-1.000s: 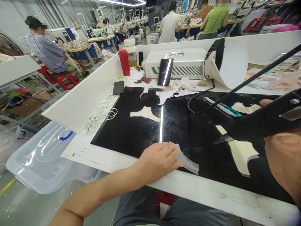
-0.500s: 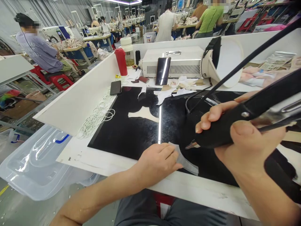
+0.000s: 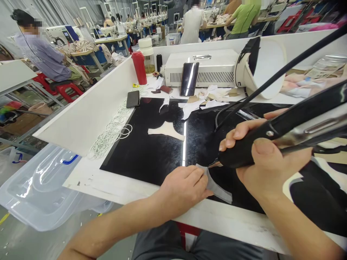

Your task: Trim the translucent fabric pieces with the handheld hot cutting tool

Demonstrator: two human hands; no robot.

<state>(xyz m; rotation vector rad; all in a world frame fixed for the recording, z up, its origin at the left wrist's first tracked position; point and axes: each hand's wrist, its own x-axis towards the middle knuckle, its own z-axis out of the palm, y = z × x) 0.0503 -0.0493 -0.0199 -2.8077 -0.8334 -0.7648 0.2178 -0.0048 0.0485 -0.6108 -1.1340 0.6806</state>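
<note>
My left hand point(image 3: 187, 186) presses its fingertips, held close together, on a curved grey fabric piece point(image 3: 221, 191) near the front edge of a glossy black mat point(image 3: 151, 155). The piece's left end is hidden under the fingers. My right hand point(image 3: 262, 162) is wrapped round a thick black-handled tool point(image 3: 241, 153) with a narrow metal tip, its thumb on the near side. That tip lies at the upper edge of the grey piece; whether it touches, I cannot tell. Farther back on the mat lies a cream fabric piece point(image 3: 166, 130).
White scraps point(image 3: 191, 108), a phone point(image 3: 189, 79) and a white vented box point(image 3: 200, 70) stand at the back. Looped white cord point(image 3: 108, 141) and a dark case point(image 3: 133, 99) lie left. A black cable point(image 3: 271, 81) crosses above the right side. People sit at sewing machines beyond.
My right hand has moved left with the tool, bringing its tip to the grey fabric piece. My left hand stays on the piece. The view has shifted slightly.
</note>
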